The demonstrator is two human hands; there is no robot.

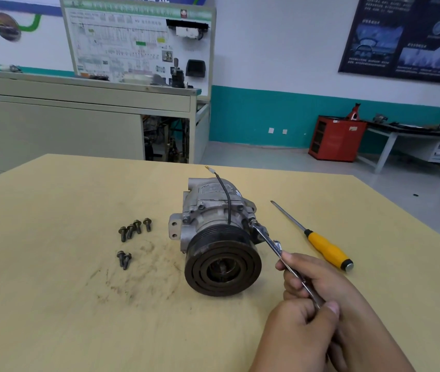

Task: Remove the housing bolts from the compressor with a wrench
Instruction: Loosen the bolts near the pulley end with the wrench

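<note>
Here your left hand (300,327) and right hand (321,275) both grip the wrench (274,244), its head touching the compressor (213,218) at three o'clock.

Head view faces forward-down, near the compressor (213,232).

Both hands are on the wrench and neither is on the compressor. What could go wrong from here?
1. The compressor sits unclamped on the table; with the left hand and right hand both gripping the wrench, a hard pull could roll or slide it.
2. The wrench could slip off the bolt on the compressor's side, jerking the hands towards the screwdriver lying close by.
</note>
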